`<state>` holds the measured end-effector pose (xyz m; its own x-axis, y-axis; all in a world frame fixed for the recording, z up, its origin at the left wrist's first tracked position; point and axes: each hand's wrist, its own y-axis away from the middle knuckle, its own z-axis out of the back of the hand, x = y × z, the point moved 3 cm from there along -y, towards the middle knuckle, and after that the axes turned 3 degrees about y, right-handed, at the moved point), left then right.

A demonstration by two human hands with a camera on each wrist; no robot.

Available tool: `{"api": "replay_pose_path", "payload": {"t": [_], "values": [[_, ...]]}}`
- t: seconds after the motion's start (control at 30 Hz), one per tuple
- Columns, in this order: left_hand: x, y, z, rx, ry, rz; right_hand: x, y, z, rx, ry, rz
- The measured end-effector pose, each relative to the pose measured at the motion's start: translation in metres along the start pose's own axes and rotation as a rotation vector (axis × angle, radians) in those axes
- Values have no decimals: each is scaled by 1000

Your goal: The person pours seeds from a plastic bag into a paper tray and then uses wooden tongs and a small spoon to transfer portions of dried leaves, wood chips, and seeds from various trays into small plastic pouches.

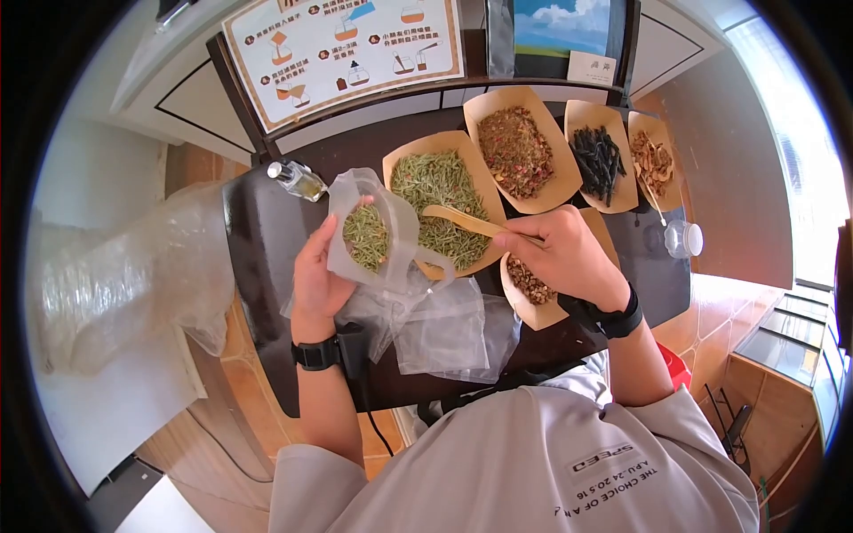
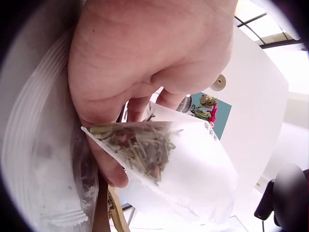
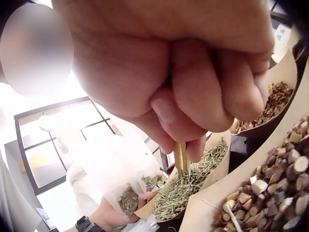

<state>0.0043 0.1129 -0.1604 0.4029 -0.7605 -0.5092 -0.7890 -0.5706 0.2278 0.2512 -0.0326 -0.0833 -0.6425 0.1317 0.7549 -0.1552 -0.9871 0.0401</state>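
My left hand (image 1: 320, 275) holds a translucent white pouch (image 1: 404, 226), its mouth spread and green dried herb sprigs (image 1: 364, 238) inside. The left wrist view shows the fingers around the back of the pouch (image 2: 203, 169), with sprigs gathered in one corner. My right hand (image 1: 569, 253) pinches light wooden tongs (image 1: 462, 220), thumb and curled fingers close together. The tips of the tongs are at the herb heap in a paper tray (image 1: 491, 195), just right of the pouch. In the right wrist view the tongs (image 3: 181, 159) point down into the sprigs.
Clear plastic bags (image 1: 444, 333) lie in front of the pouch. Nearby stand paper trays of reddish petals (image 1: 515, 151), dark strips (image 1: 598, 160), brown slices (image 1: 653, 164) and chopped pieces (image 1: 530, 280). A small glass bottle (image 1: 298, 180) and a clear jar (image 1: 682, 238) flank them.
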Motion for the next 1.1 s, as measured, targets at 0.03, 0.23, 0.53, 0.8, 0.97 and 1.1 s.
{"api": "replay_pose_path", "payload": {"t": [0.03,0.23,0.53,0.8,0.97,1.1], "values": [[0,0,1,8,5,1,2,1,2,-1,1,1],[0,0,-1,11,-12,3,9,13,22,-87,-65,-71],[1,0,5,-16,-19,34,72,11,15,-128,146,294],[-1,1,2,7,11,20,57,17,37,-231,170,96],[-1,0,5,28,-14,23,31,38,46,-34,350,-9],[0,0,5,35,1,32,22,47,31,-47,328,-198]]}}
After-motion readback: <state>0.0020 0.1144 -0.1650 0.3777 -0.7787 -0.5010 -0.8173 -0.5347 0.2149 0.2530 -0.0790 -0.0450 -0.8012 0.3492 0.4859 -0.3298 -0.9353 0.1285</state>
